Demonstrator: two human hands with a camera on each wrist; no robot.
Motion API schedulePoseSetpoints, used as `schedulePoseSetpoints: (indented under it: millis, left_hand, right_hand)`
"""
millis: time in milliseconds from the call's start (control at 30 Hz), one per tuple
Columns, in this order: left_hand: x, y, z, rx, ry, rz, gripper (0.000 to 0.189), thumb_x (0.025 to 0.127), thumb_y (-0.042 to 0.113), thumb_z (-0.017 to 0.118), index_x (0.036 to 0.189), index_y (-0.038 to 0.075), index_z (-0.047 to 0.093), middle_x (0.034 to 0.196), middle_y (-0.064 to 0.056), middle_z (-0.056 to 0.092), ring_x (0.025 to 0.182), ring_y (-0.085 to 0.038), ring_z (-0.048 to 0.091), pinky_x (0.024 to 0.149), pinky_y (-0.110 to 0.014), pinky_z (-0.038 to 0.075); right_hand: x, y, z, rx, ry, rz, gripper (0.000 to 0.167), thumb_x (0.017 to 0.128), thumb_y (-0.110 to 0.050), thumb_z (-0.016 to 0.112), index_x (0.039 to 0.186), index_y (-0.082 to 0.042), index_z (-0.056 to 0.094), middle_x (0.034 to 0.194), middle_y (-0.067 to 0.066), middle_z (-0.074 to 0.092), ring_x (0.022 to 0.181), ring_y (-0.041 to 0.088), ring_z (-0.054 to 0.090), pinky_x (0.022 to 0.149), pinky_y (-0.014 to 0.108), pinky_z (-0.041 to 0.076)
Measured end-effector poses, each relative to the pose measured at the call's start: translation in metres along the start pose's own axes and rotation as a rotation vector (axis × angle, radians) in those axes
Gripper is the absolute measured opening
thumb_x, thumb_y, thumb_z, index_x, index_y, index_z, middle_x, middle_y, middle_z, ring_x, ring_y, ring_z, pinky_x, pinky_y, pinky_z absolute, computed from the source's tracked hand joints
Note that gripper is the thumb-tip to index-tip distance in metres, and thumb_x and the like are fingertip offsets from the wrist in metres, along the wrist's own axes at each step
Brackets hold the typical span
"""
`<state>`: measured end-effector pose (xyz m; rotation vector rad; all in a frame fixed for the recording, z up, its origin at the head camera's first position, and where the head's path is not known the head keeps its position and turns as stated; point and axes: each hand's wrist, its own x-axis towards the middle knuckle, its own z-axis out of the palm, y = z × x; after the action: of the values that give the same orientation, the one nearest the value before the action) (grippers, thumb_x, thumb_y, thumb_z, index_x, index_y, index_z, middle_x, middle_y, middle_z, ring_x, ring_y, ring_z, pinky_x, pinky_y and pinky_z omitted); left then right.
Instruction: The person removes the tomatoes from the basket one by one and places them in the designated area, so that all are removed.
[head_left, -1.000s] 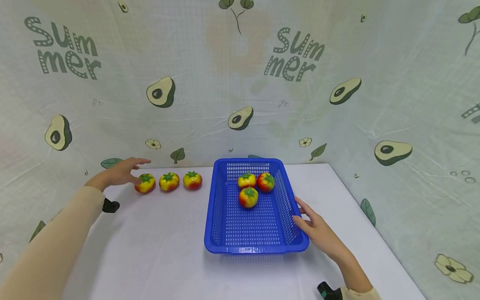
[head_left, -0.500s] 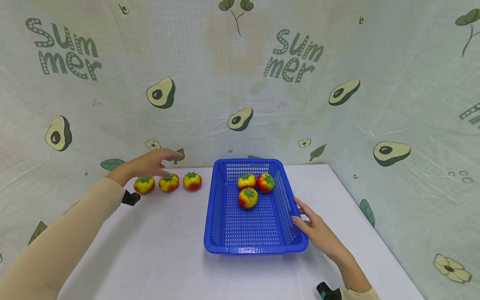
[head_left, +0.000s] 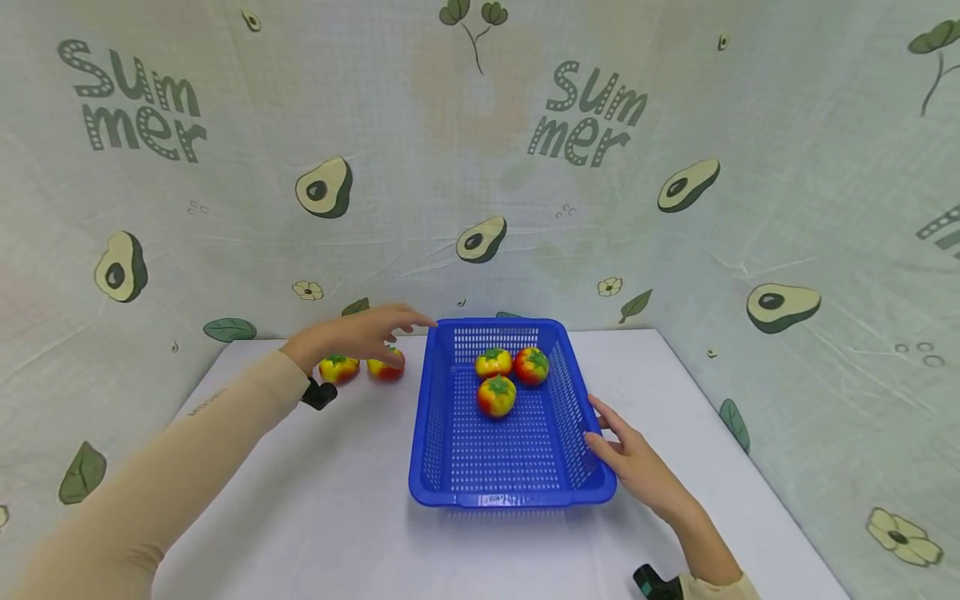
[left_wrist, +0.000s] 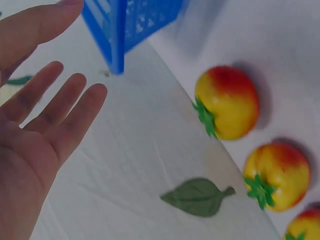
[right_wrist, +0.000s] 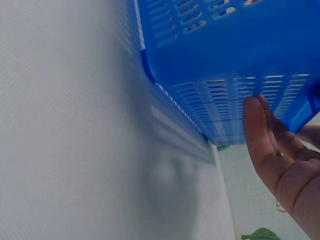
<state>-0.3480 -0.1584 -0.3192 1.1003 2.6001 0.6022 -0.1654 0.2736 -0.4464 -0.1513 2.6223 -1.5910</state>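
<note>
A blue plastic basket [head_left: 510, 498] stands mid-table with three yellow-red tomatoes in its far half [head_left: 492, 362] [head_left: 532, 365] [head_left: 497, 395]. To its left lie more tomatoes in a row; two show in the head view [head_left: 339, 367] [head_left: 387, 365], and my forearm covers the leftmost. My left hand [head_left: 367, 333] hovers over them, fingers straight and reaching the basket's far-left corner, holding nothing. The left wrist view shows the flat palm [left_wrist: 40, 115], three tomatoes [left_wrist: 227, 102] [left_wrist: 276, 175] [left_wrist: 300, 227] and the basket corner [left_wrist: 120, 25]. My right hand [head_left: 633, 462] rests with straight fingers [right_wrist: 260, 135] against the basket's right wall [right_wrist: 225, 60].
The white table [head_left: 315, 517] is closed in by a cloth backdrop [head_left: 480, 208] printed with avocados at the back and both sides. The table's near left and right parts are bare.
My left hand has swept right along the tomato row, from the leftmost one to over the rightmost, near the basket's corner. The right hand and basket have stayed put.
</note>
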Motion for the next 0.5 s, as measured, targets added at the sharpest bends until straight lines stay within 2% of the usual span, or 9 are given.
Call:
schedulePoseSetpoints:
  millis: [133,300,500]
  left_hand:
    - [0.013,0.02,0.011,0.024,-0.053,0.042,0.075,0.093,0.005,0.081,0.158,0.025,0.052,0.159,-0.013,0.049,0.143,-0.037,0.05,0.108,-0.053,0.054]
    - [0.031,0.035,0.021,0.073,-0.127,0.081,0.077,0.093,0.009,0.083,0.16,0.025,0.049,0.161,-0.012,0.047,0.145,-0.036,0.049,0.109,-0.052,0.054]
    - [0.047,0.05,0.03,0.137,-0.17,0.083,0.077,0.093,0.016,0.084,0.16,0.029,0.048,0.163,-0.006,0.046,0.147,-0.031,0.048,0.111,-0.048,0.053]
  right_hand:
    - [0.0,0.002,0.0,0.006,-0.003,-0.003,0.068,0.111,-0.032,0.057,0.17,-0.018,0.025,0.146,0.024,0.048,0.128,0.042,0.064,0.096,0.048,0.062]
    - [-0.001,0.001,0.0,0.005,-0.006,-0.011,0.069,0.111,-0.031,0.057,0.17,-0.018,0.024,0.145,0.024,0.048,0.127,0.041,0.065,0.094,0.044,0.063]
    - [0.0,0.001,-0.001,0.0,-0.006,-0.012,0.068,0.111,-0.031,0.057,0.17,-0.018,0.024,0.146,0.024,0.047,0.126,0.041,0.065,0.093,0.042,0.063]
